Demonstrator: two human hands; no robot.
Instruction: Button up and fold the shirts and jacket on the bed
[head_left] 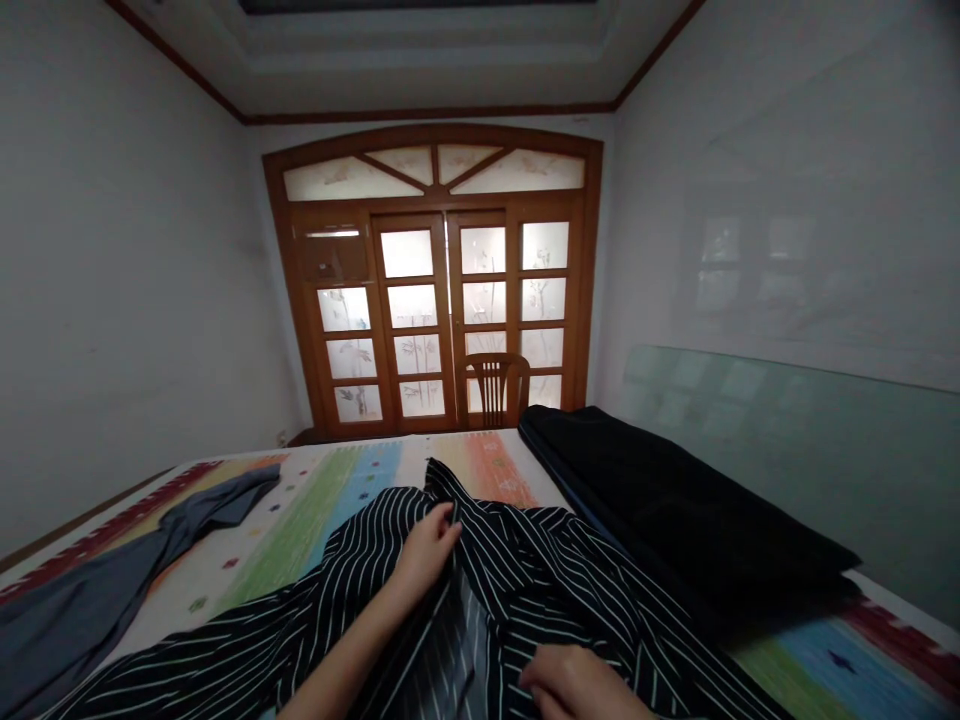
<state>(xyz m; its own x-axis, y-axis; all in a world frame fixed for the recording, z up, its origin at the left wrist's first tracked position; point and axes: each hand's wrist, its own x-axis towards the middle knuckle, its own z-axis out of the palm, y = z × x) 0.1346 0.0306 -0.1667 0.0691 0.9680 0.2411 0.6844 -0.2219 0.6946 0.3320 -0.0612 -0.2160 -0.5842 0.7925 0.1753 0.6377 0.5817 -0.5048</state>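
A black shirt with thin white stripes point(517, 560) lies spread on the bed, its front parted so that the paler inside shows. Near the collar, my left hand point(429, 550) pinches the shirt's edge between thumb and fingers. Lower down on the other side, my right hand point(571, 682) rests against the striped cloth with fingers curled on it; the fingertips are partly hidden and the lower frame edge cuts the hand off.
Grey trousers or a similar garment point(97, 590) lie on the left of the striped, multicoloured bedsheet point(300, 540). Folded black clothes point(675, 500) are stacked at the right, beside a pale green headboard-like panel point(787, 430). A wooden chair point(495, 385) stands beyond, before wood-framed glass doors point(450, 300).
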